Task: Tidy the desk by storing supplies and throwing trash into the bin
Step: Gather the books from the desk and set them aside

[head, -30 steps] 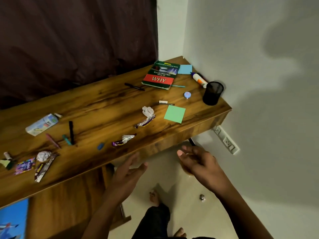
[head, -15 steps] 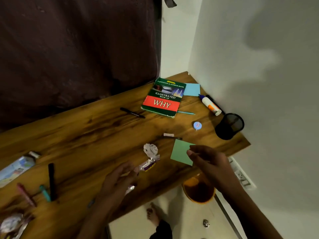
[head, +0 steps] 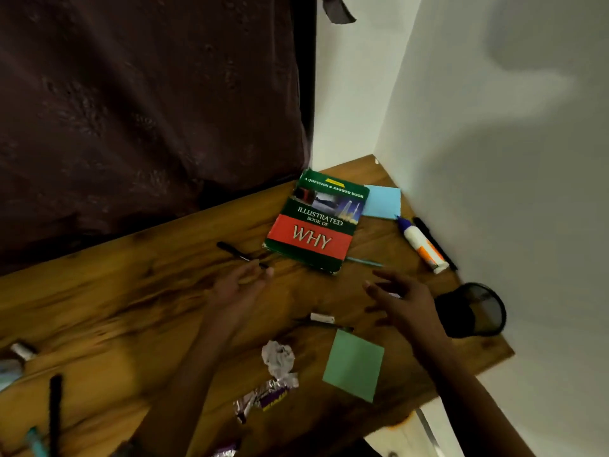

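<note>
My left hand (head: 239, 285) reaches over the wooden desk (head: 115, 308), its fingertips at the near end of a black pen (head: 237, 253), fingers relaxed and empty. My right hand (head: 400, 300) hovers with spread fingers just left of the black mesh pen cup (head: 471, 310), holding nothing. A green and red book (head: 316, 222) lies behind both hands. Crumpled white paper (head: 278, 357) and a foil wrapper (head: 263, 395) lie near the front edge beside a green sticky note (head: 354, 364).
A glue bottle (head: 421, 244) and a black marker (head: 435, 242) lie along the right wall by a blue sticky note (head: 382, 202). A small white piece (head: 321, 318) sits mid-desk. More markers (head: 54, 407) lie at the left. A dark curtain (head: 148, 110) hangs behind.
Both hands have moved up from below the desk edge and forward over the desk; the left now reaches the black pen, the right nears the pen cup. The view has tilted upward.
</note>
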`<state>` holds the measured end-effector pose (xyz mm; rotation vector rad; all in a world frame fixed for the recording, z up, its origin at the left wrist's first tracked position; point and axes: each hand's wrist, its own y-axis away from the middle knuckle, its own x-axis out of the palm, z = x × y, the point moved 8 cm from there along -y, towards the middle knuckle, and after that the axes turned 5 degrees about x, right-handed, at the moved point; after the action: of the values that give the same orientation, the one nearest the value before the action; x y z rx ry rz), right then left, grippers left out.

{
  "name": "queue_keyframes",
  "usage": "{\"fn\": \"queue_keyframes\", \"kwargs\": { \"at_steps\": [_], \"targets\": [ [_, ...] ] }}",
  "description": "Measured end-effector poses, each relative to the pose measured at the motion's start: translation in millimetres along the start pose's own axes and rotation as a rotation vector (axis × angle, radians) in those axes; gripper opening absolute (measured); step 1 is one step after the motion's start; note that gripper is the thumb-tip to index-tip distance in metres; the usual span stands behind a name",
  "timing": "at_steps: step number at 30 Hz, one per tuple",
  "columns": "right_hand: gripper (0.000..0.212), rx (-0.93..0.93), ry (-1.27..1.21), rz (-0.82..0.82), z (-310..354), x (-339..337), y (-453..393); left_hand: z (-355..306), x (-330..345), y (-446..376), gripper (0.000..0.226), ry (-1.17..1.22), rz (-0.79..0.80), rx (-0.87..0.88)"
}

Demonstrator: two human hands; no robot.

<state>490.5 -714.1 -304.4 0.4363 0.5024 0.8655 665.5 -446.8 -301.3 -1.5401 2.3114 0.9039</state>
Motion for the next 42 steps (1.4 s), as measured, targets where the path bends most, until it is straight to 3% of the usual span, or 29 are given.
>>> {"fn": "queue_keyframes", "kwargs": {
  "at_steps": [2, 5, 8, 11, 14, 17, 22, 28, 31, 38, 40, 42],
  "targets": [
    [0.047, 0.063, -0.047, 0.059, 8, 10, -32, -10, 7, -32, 0.056, 0.003, -0.063, -0.036],
    [0.046, 0.116, -0.109, 0.053, 17, 17, -78, -32, 24, -80, 0.048, -0.134, -0.103, -0.011],
    [0.044, 0.103, -0.009, 0.029, 25, 18, -118, -53, 35, -119, 0.040, -0.356, -0.116, 0.029],
    [0.020, 0.044, 0.103, 0.029, 33, 21, -148, -50, 41, -150, 0.049, -0.450, -0.126, 0.007],
    [0.024, 0.054, 0.157, 0.022, 38, 26, -163, -49, 45, -164, 0.056, -0.512, -0.139, 0.010],
    [0.031, 0.080, 0.194, 0.021, 38, 33, -170, -51, 56, -167, 0.052, -0.455, -0.097, -0.019],
    [0.031, 0.112, 0.035, -0.025, 34, 33, -166, -44, 70, -171, 0.059, -0.448, -0.061, -0.094],
    [0.031, 0.163, -0.282, 0.100, 37, 38, -149, -32, 63, -170, 0.091, -0.379, -0.126, -0.368],
    [0.025, 0.149, -0.329, 0.149, 47, 37, -137, -28, 58, -160, 0.099, -0.331, -0.119, -0.411],
    [0.026, 0.064, -0.194, 0.269, 52, 37, -100, -46, 22, -112, 0.078, -0.465, -0.217, -0.081],
    [0.028, 0.079, -0.152, 0.328, 51, 45, -83, -39, 12, -89, 0.064, -0.607, -0.185, 0.027],
    [0.033, 0.072, -0.113, 0.362, 52, 56, -66, -22, 4, -59, 0.065, -0.723, -0.165, 0.126]
  ]
}}
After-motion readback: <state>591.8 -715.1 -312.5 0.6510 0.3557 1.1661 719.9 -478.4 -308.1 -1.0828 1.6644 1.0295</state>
